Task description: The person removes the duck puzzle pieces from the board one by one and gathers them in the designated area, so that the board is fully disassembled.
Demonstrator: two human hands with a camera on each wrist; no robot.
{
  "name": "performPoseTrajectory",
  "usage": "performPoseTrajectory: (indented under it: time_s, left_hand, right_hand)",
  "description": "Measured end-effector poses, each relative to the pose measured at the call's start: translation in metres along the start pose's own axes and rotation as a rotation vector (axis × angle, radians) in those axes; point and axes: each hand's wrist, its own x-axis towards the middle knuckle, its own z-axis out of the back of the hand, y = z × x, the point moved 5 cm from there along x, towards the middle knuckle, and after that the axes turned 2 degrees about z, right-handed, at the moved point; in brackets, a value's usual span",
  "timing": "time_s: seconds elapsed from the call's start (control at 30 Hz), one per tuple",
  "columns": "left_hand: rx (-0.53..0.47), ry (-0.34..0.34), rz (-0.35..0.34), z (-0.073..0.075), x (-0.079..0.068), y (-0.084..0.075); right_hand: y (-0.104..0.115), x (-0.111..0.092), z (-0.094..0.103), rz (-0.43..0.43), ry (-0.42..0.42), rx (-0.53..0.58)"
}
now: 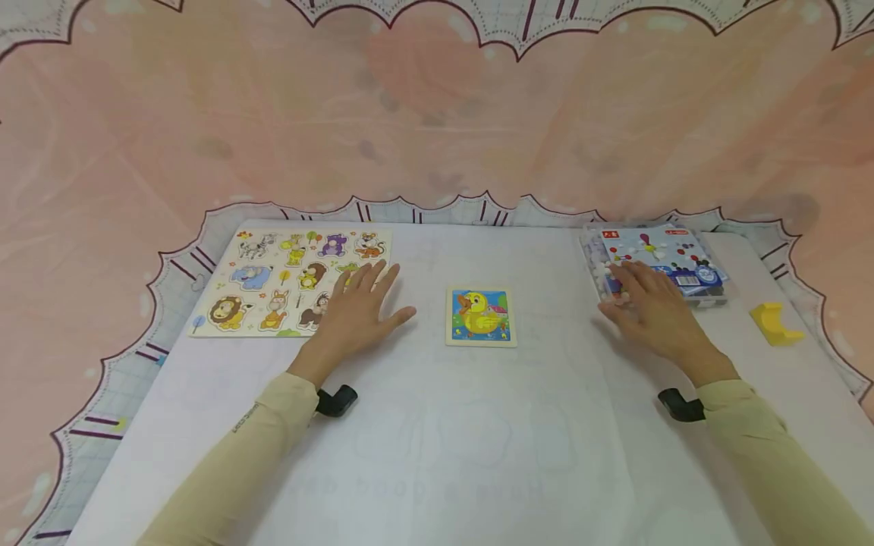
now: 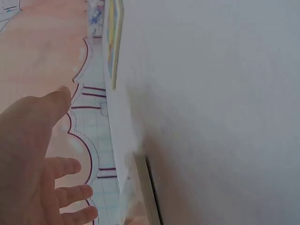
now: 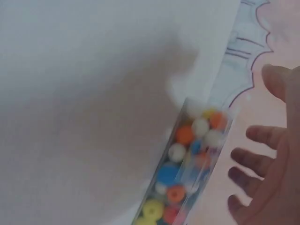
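Note:
My left hand, fingers spread, is over the right part of a wooden animal puzzle board and hides some of its pictures. In the left wrist view that hand appears raised, with the board's edge below. My right hand is stretched over the near left corner of a clear plastic box with a blue printed sheet. Colourful balls show through its side in the right wrist view, apart from the fingers. Between the hands lies a small square duck puzzle.
A yellow curved piece lies at the right of the white table. Black straps with small mounts sit at both wrists. Pink patterned cloth with a scalloped print surrounds the table's back and sides.

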Motion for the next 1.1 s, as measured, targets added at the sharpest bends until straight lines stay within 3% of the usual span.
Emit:
performPoseTrajectory:
  time_s: [0.2, 0.4, 0.53, 0.8, 0.93, 1.1]
  left_hand:
    - [-0.102, -0.017, -0.064, -0.006, 0.004, -0.024]
    - [-0.261, -0.006, -0.107, -0.021, 0.008, -0.047]
    - [-0.338, 0.009, -0.121, -0.031, 0.011, -0.059]
    - [-0.416, -0.051, -0.095, -0.045, 0.014, -0.062]
    - [-0.406, -0.096, -0.083, -0.049, 0.013, -0.060]
    - [-0.380, -0.134, -0.102, -0.050, 0.013, -0.060]
  right_hand:
    - [0.032, 0.014, -0.007, 0.085, -0.080, 0.038]
    - [0.060, 0.031, -0.027, 0.119, -0.034, 0.098]
    - [0.074, 0.039, -0.043, 0.171, -0.011, 0.202]
    - [0.105, 0.057, -0.063, 0.176, 0.056, 0.427]
    - [0.119, 0.065, -0.073, 0.196, 0.100, 0.459]
    - [0.132, 0.071, -0.078, 0.211, 0.114, 0.403]
